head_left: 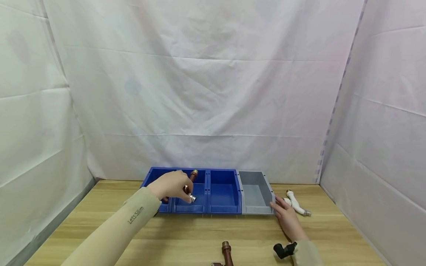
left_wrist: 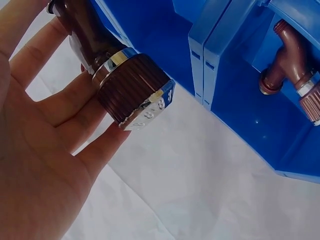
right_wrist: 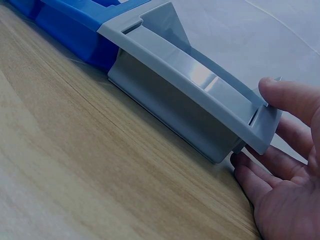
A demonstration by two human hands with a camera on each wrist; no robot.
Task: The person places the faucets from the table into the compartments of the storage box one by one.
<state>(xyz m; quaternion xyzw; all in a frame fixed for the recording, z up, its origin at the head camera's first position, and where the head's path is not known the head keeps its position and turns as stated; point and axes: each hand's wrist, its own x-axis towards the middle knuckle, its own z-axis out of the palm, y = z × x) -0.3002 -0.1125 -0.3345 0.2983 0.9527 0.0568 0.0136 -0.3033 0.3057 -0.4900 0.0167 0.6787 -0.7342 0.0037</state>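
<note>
My left hand point(head_left: 174, 184) holds a brown angle valve point(left_wrist: 132, 85) over the second blue bin point(head_left: 199, 208) from the left. The valve has a ribbed brown knob with a shiny cap; its brass-coloured threaded end point(head_left: 194, 172) points up and away in the head view. Another brown angle valve point(left_wrist: 295, 62) lies inside a blue bin in the left wrist view. At the right end of the row, my right hand point(head_left: 287, 218) grips the front right corner of a grey bin point(right_wrist: 170, 112), thumb on the rim and fingers lower down at its side.
A third blue bin point(head_left: 224, 210) stands beside the grey one. A white angle valve point(head_left: 296, 204) lies on the wooden table point(head_left: 186, 236) right of the bins. Nearer are another brown valve point(head_left: 227, 253) and a black elbow-shaped piece point(head_left: 283, 251) beside the right sleeve. White sheets point(head_left: 206, 92) hang around.
</note>
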